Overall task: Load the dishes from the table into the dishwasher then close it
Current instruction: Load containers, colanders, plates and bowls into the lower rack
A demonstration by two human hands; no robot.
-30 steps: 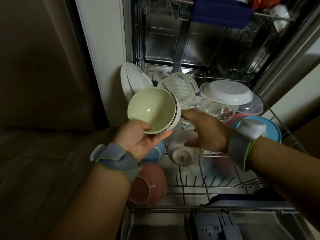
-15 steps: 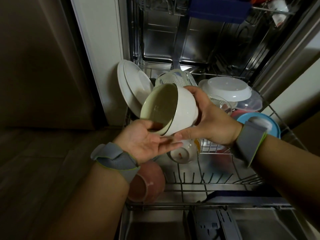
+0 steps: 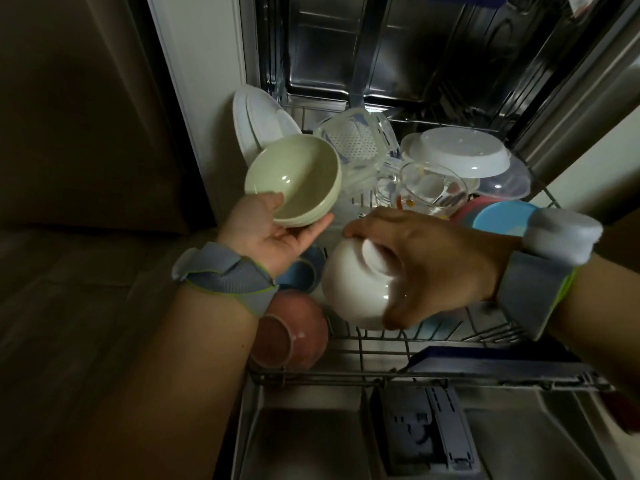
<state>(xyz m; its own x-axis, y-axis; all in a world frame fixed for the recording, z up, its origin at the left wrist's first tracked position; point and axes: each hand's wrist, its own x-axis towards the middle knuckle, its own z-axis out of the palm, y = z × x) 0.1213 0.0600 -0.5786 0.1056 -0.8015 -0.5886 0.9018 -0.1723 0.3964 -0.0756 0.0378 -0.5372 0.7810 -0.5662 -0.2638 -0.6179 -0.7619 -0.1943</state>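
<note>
My left hand (image 3: 273, 230) holds a pale green bowl (image 3: 294, 178), thumb over its near rim and fingers under its base, above the left side of the lower rack (image 3: 363, 372). My right hand (image 3: 426, 261) grips a white bowl (image 3: 353, 289) turned upside down, fingers curled over its foot, low over the rack's middle. The dishwasher stands open with the lower rack pulled out over the door (image 3: 311, 441).
In the rack: white plates (image 3: 259, 123) upright at back left, a clear container (image 3: 356, 140), a glass cup (image 3: 426, 188), a white lid (image 3: 457, 150), a blue plate (image 3: 502, 216), a pink bowl (image 3: 291, 330) and a blue bowl (image 3: 301, 271) at front left. A cabinet panel (image 3: 194, 81) flanks the left.
My right hand took the outer white bowl off the stack and brought it down, inverted, toward the rack. The green bowl stays in my left hand, now tipped open toward me.
</note>
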